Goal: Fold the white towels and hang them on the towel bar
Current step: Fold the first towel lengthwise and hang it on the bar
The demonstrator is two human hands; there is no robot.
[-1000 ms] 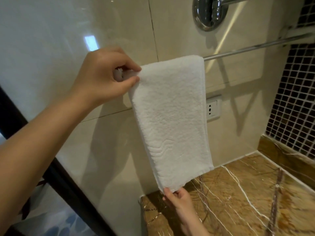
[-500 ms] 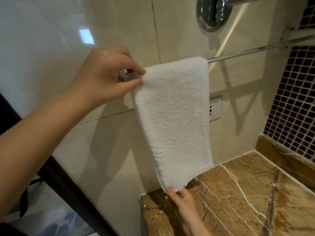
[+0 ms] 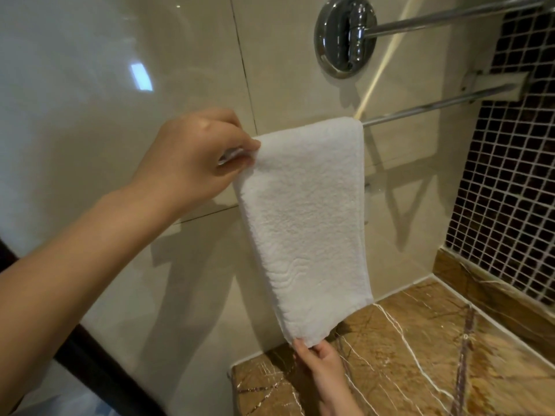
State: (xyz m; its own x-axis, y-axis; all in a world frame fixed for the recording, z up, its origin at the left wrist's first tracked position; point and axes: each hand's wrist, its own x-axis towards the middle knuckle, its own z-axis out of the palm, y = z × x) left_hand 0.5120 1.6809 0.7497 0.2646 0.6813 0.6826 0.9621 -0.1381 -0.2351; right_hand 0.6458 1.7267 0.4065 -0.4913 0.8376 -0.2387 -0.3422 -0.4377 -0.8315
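I see the folded white towel (image 3: 303, 217) draped over the towel bar (image 3: 435, 107); my left hand (image 3: 195, 157) pinches its top-left edge; my right hand (image 3: 318, 364) grips its bottom corner.

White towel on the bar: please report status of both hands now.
Left hand pinches white towel top corner at towel bar. Right hand pinches bottom edge. Towel draped, folded. Nothing in the way.

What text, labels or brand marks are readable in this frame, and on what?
None readable.
white towel: only an embossed wavy pattern, no lettering.
chrome wall mount: no brand mark visible.
towel bar: bare metal.
left hand and right hand: nothing written.
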